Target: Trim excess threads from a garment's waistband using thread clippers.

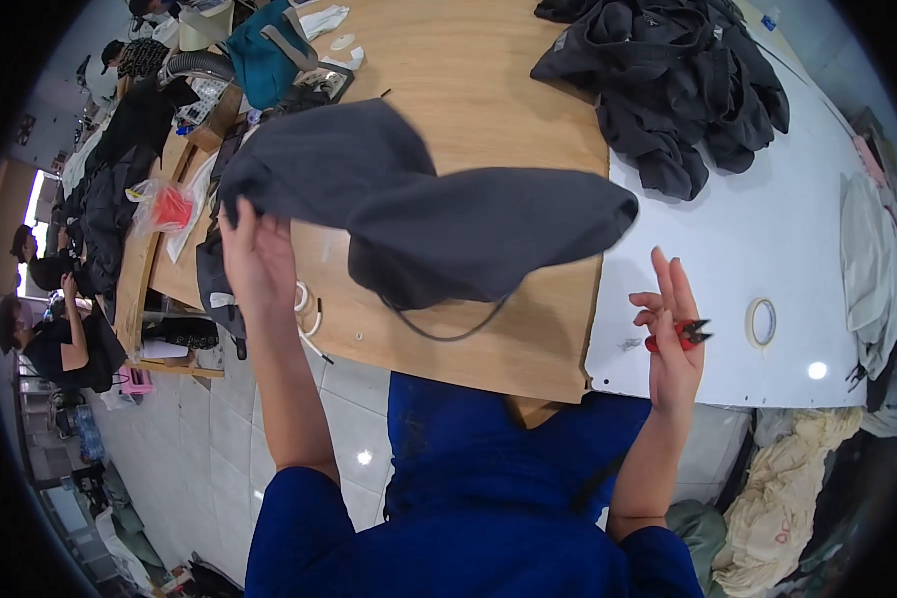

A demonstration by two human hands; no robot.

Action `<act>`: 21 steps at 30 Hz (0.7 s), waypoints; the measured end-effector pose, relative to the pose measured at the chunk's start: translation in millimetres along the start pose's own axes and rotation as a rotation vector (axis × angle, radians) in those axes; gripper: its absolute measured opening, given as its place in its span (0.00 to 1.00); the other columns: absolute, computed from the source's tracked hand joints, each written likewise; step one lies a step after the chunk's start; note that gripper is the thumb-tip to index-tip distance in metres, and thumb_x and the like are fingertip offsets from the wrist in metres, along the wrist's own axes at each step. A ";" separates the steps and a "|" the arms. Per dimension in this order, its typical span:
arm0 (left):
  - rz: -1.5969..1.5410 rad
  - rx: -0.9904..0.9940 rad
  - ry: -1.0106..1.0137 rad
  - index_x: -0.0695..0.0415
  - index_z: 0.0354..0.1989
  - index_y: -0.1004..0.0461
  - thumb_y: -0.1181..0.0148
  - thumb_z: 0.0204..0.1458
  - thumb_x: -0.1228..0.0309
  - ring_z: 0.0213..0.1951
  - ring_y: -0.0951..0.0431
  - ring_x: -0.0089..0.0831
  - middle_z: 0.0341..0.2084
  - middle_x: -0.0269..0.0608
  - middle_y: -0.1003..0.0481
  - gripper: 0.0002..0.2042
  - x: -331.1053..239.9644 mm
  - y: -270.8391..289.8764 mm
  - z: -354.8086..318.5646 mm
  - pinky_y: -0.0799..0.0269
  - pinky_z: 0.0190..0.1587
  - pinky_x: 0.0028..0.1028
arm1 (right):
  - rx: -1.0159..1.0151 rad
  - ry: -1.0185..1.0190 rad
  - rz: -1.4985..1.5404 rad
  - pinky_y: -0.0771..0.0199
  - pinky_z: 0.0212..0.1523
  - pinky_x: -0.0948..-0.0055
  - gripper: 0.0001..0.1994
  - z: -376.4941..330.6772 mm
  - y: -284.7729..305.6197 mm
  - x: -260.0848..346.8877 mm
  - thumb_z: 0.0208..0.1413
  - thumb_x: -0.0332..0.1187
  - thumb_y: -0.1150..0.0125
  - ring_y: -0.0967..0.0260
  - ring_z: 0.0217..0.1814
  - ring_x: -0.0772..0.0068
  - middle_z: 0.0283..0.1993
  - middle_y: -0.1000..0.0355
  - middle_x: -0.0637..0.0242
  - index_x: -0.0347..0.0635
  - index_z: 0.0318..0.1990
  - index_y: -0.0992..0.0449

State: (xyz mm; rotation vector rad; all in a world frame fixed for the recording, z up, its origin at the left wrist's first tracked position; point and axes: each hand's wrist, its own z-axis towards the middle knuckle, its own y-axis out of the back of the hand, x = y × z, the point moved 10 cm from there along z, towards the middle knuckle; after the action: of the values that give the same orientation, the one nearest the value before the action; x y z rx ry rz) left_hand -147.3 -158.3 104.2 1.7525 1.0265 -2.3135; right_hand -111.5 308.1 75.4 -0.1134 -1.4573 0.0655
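A dark grey garment (468, 224) is spread in the air over the wooden table, its edges slightly smeared by motion. At its left end my left hand (259, 254) grips the cloth, with some of the fingers hidden behind it. A thin dark loop of cord or edging hangs below the garment's middle. To the right, my right hand (673, 364) is apart from the cloth. It keeps a pair of small red-handled thread snips (668, 339) in the palm, the dark blades pointing right, while two fingers stretch upward.
A heap of dark grey garments (668, 90) lies at the far right, across the wooden table (528, 349) and a white board (767, 229). A tape roll (760, 322) rests on the board. At the far left stand a teal bag (264, 55) and a red plastic bag (172, 207). Several people work farther left.
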 end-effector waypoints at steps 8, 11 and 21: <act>1.062 0.141 -0.193 0.41 0.68 0.69 0.44 0.52 0.56 0.69 0.74 0.42 0.68 0.51 0.72 0.42 76.2 -11.9 -58.2 0.74 0.65 0.45 | -0.146 -0.256 -0.561 0.37 0.45 0.78 0.16 -31.5 70.3 -70.6 0.61 0.30 0.52 0.35 0.47 0.75 0.58 0.36 0.62 0.41 0.55 0.31; 1.530 0.466 -0.269 0.41 0.66 0.48 0.38 0.43 0.50 0.68 0.66 0.55 0.67 0.57 0.66 0.40 107.4 -73.2 -91.2 0.72 0.59 0.63 | -0.175 -0.114 -0.890 0.35 0.43 0.77 0.14 -29.0 81.5 -64.0 0.58 0.26 0.51 0.36 0.47 0.71 0.52 0.32 0.63 0.44 0.51 0.28; 1.811 0.330 -0.597 0.40 0.56 0.33 0.39 0.43 0.51 0.64 0.48 0.50 0.61 0.45 0.43 0.28 156.2 -100.2 21.7 0.61 0.58 0.65 | 0.046 0.357 -1.143 0.34 0.46 0.63 0.21 -35.9 18.0 -50.1 0.40 0.19 0.44 0.33 0.47 0.55 0.50 0.30 0.57 0.48 0.44 0.23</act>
State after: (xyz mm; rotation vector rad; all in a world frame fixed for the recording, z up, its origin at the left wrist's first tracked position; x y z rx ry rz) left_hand -262.9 -40.3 16.8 0.9112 -0.8412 -1.3742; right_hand -81.1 318.9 19.9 0.7146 -0.9891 -0.8097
